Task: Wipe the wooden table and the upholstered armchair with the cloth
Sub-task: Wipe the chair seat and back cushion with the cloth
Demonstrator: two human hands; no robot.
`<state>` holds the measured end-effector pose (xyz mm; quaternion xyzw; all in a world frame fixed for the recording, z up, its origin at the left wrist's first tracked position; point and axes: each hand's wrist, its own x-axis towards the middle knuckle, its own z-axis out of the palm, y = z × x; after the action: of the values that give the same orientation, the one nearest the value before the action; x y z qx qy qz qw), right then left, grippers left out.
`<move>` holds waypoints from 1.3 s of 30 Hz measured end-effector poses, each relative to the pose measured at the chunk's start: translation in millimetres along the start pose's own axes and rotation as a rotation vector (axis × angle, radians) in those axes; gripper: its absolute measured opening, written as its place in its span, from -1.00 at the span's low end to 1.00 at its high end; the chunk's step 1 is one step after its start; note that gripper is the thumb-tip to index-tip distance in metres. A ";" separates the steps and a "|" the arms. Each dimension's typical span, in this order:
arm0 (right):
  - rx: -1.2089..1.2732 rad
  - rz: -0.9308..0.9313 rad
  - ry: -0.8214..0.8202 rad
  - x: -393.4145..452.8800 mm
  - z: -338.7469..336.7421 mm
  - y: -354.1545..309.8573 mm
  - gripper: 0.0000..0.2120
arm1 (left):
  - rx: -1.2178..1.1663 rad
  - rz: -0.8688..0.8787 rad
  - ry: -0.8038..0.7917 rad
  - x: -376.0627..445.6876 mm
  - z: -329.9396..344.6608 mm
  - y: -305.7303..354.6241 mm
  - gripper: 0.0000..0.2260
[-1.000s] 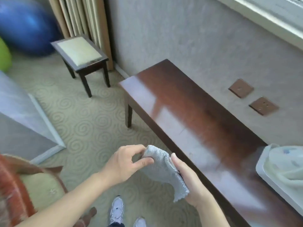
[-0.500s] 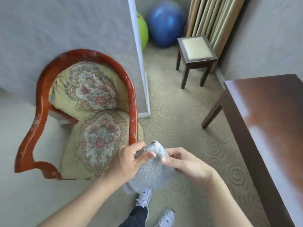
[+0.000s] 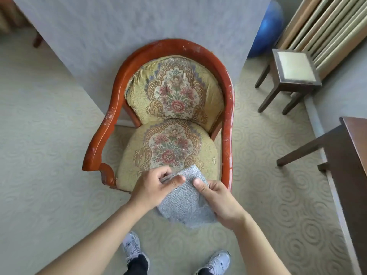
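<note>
Both hands, the left hand (image 3: 154,188) and the right hand (image 3: 219,201), pinch a grey, nubbly cloth (image 3: 183,199) in curled fingers just over the front edge of the floral armchair (image 3: 168,108).

The wooden table (image 3: 353,155) is cut off at the right edge; the cloth (image 3: 184,197) hides the seat's front edge.

small stool (image 3: 294,70) beside curtain (image 3: 325,30), blue ball (image 3: 268,26)

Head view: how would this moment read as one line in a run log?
left hand: pinches cloth | right hand: holds cloth | armchair: directly ahead, not yet wiped
</note>
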<state>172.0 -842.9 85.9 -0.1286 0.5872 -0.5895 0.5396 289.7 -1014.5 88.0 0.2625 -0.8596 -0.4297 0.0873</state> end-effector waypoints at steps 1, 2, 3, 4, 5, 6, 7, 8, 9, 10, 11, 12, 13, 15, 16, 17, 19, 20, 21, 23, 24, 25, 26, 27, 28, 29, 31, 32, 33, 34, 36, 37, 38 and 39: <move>0.040 0.024 0.018 11.5 13.0 7.0 -0.27 | -0.003 -0.001 -0.002 2.4 -9.9 -18.1 -0.31; 0.080 0.051 0.034 23.4 25.7 14.6 -0.34 | -0.001 0.004 -0.008 6.2 -19.1 -36.6 -0.33; 0.100 0.084 0.054 34.8 38.0 21.9 -0.40 | -0.001 0.019 -0.017 10.3 -27.4 -55.0 -0.34; 0.118 0.124 0.059 45.4 50.9 29.4 -0.40 | 0.000 0.037 -0.035 14.2 -34.4 -73.4 -0.33; 0.153 0.181 0.056 55.2 63.9 37.4 -0.35 | 0.002 0.056 -0.061 17.8 -40.5 -91.4 -0.32; 0.215 0.255 0.053 65.9 75.7 46.9 -0.29 | 0.000 0.071 -0.093 21.8 -45.8 -109.3 -0.31; 0.283 0.314 0.058 76.4 87.6 54.3 -0.26 | 0.003 0.081 -0.131 26.9 -50.5 -126.1 -0.31; 0.327 0.354 0.061 86.3 98.8 60.8 -0.28 | 0.007 0.080 -0.171 32.1 -53.4 -142.2 -0.31; 0.348 0.373 0.069 97.1 107.9 67.5 -0.32 | 0.009 0.062 -0.203 37.3 -54.6 -158.0 -0.35; 0.361 0.381 0.094 109.6 114.1 76.0 -0.38 | 0.016 0.029 -0.224 43.5 -54.1 -175.0 -0.40; 0.372 0.381 0.118 117.6 117.5 82.6 -0.42 | 0.036 -0.014 -0.229 47.1 -53.2 -186.7 -0.43; 0.380 0.370 0.151 124.5 118.2 88.1 -0.45 | 0.054 -0.067 -0.234 50.3 -50.6 -196.9 -0.43; 0.383 0.351 0.198 134.6 115.7 95.7 -0.48 | 0.060 -0.121 -0.243 55.0 -45.9 -211.2 -0.38; 0.388 0.283 0.290 156.3 100.6 108.5 -0.51 | 0.072 -0.173 -0.270 69.3 -32.2 -236.4 -0.25; 0.380 0.241 0.336 167.5 90.3 112.7 -0.51 | 0.074 -0.194 -0.287 77.0 -23.0 -249.3 -0.19; 0.359 0.203 0.388 178.6 77.5 116.9 -0.51 | 0.087 -0.211 -0.303 84.4 -12.6 -262.5 -0.13; 0.303 0.143 0.492 201.2 47.4 123.9 -0.50 | 0.183 -0.222 -0.343 99.8 10.5 -289.7 0.03; 0.274 0.121 0.532 213.3 32.7 127.8 -0.50 | 0.268 -0.214 -0.374 108.5 23.4 -303.3 0.10; 0.232 0.107 0.577 226.0 18.4 132.9 -0.50 | 0.355 -0.202 -0.404 117.5 37.0 -316.7 0.15; 0.124 0.088 0.694 251.3 -10.8 143.9 -0.55 | 0.463 -0.187 -0.419 135.5 64.0 -341.6 0.19; 0.054 0.080 0.771 264.5 -24.7 148.8 -0.56 | 0.491 -0.176 -0.398 144.1 75.7 -352.4 0.19; -0.009 0.060 0.862 275.7 -37.3 153.2 -0.59 | 0.512 -0.160 -0.368 152.3 86.8 -360.9 0.19; -0.056 0.020 0.963 286.4 -49.7 155.6 -0.65 | 0.539 -0.145 -0.336 160.4 97.0 -368.3 0.20; -0.095 -0.029 1.050 296.0 -60.7 156.9 -0.70 | 0.574 -0.139 -0.302 166.7 105.9 -374.8 0.20; -0.116 -0.081 1.119 305.7 -70.7 156.9 -0.72 | 0.616 -0.140 -0.270 171.9 114.3 -380.6 0.20; -0.123 -0.127 1.178 314.5 -81.0 158.5 -0.76 | 0.659 -0.135 -0.240 176.3 122.3 -385.6 0.18; -0.170 -0.171 1.272 329.3 -98.3 168.9 -0.72 | 0.737 -0.117 -0.199 179.3 136.0 -392.7 0.15; -0.245 -0.183 1.302 335.7 -105.3 175.1 -0.68 | 0.765 -0.106 -0.182 179.5 141.5 -395.4 0.14; -0.343 -0.199 1.296 342.3 -111.9 183.2 -0.66 | 0.786 -0.094 -0.166 178.7 145.6 -397.8 0.14; -0.451 -0.202 1.244 349.0 -116.1 193.0 -0.65 | 0.801 -0.081 -0.151 177.4 148.3 -400.2 0.13; -0.693 -0.149 1.041 364.3 -118.5 211.9 -0.56 | 0.816 -0.051 -0.130 177.2 151.5 -404.8 0.12; -0.813 -0.113 0.936 371.5 -117.2 220.2 -0.52 | 0.824 -0.041 -0.123 177.2 152.3 -405.7 0.12; -0.918 -0.080 0.860 378.0 -114.8 226.4 -0.49 | 0.833 -0.037 -0.115 176.8 152.6 -405.9 0.12; -0.994 -0.057 0.825 382.7 -111.6 230.5 -0.47 | 0.841 -0.034 -0.108 176.4 152.8 -405.9 0.12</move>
<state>49.0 -1019.7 -321.1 -0.1416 0.9456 -0.2624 0.1300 235.5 -1201.6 -337.7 0.2664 -0.9589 -0.0560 -0.0796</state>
